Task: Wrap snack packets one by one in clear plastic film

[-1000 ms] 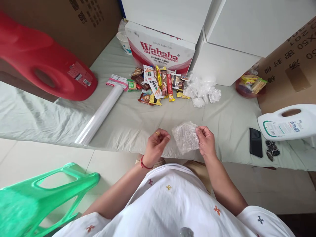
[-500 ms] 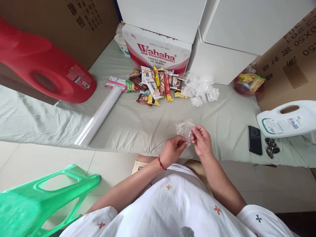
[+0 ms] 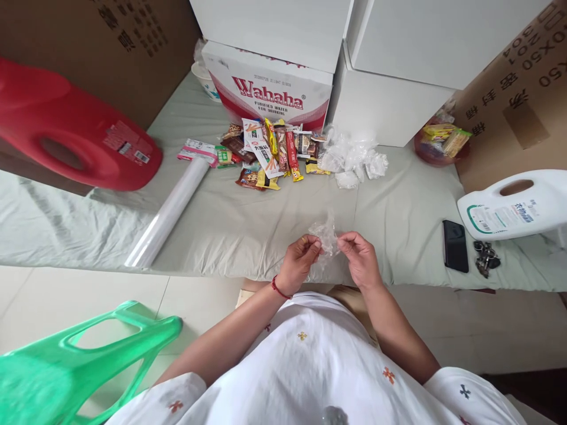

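Note:
A crumpled piece of clear plastic (image 3: pixel 326 236), thin like a bag, is stretched between my hands above the bed's front edge. My left hand (image 3: pixel 299 260), with a red cord at the wrist, pinches its left side. On the opposite side my right hand (image 3: pixel 359 257) grips it between thumb and forefinger. Beyond them lies a heap of similar crumpled clear plastic (image 3: pixel 354 154). Just left of that heap, several packaged snacks (image 3: pixel 270 153) are piled against a white and red Wahaha carton (image 3: pixel 274 88).
A roll of clear film (image 3: pixel 168 212) and a red jug (image 3: pixel 80 130) lie to the left. At the right are a white detergent bottle (image 3: pixel 509 203), a phone (image 3: pixel 455 245), keys (image 3: pixel 486 258) and a bowl of snacks (image 3: pixel 436 154). A green stool (image 3: pixel 101 354) stands on the floor.
My hands have moved apart, the left one shifting left, and the clear plastic is now pulled out between them. The camera view has shifted slightly.

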Motion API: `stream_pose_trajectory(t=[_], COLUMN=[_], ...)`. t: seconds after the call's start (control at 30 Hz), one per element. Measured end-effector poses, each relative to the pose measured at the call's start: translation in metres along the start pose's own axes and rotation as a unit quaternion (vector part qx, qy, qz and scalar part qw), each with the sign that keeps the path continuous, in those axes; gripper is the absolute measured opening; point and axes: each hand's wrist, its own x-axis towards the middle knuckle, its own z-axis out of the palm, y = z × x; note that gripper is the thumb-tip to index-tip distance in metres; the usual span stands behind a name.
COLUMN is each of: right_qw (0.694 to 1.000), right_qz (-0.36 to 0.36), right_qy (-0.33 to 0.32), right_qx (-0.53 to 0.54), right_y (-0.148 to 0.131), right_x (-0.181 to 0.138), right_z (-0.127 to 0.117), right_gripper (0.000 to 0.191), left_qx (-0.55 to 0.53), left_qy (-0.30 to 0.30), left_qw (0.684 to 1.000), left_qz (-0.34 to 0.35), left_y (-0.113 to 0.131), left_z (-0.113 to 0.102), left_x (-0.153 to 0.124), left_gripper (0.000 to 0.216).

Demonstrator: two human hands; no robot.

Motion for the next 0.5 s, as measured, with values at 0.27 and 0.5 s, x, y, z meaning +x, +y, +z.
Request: stream_pose_trajectory(t=[0.27,0.5], right_qw=[0.972,0.966], right_qz=[0.103,0.138], right_qy=[0.124,0.172], right_qx=[0.174,0.132], right_y=[-0.007,0.010], right_x=[0.010,-0.003], right_z=[-0.018,-0.031], right_gripper=[0.034,0.041], left_qx=[-0.053,-0.064], left_qy=[0.090,0.184], left_qw=[0.994,0.981], left_qz=[0.019,0.016], left_y=[0.010,0.010], left_z=[-0.039,-0.080], left_x=[0.004,0.005], left_gripper=[0.040,0.044])
